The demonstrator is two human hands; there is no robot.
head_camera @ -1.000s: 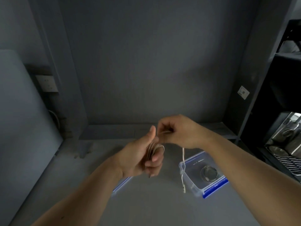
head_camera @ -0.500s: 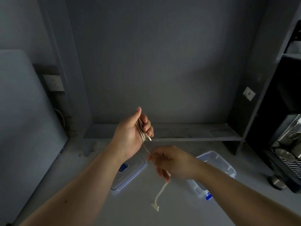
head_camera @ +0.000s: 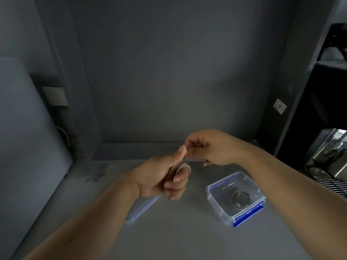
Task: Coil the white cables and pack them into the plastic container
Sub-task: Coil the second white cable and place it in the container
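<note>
Right hand (head_camera: 212, 147) raised, pinches cable (head_camera: 179, 167) | cable coiled in left hand (head_camera: 159, 177)

Dim, grey, soft-shadowed scene, slightly blurred, with wide-angle bending at the edges.
</note>
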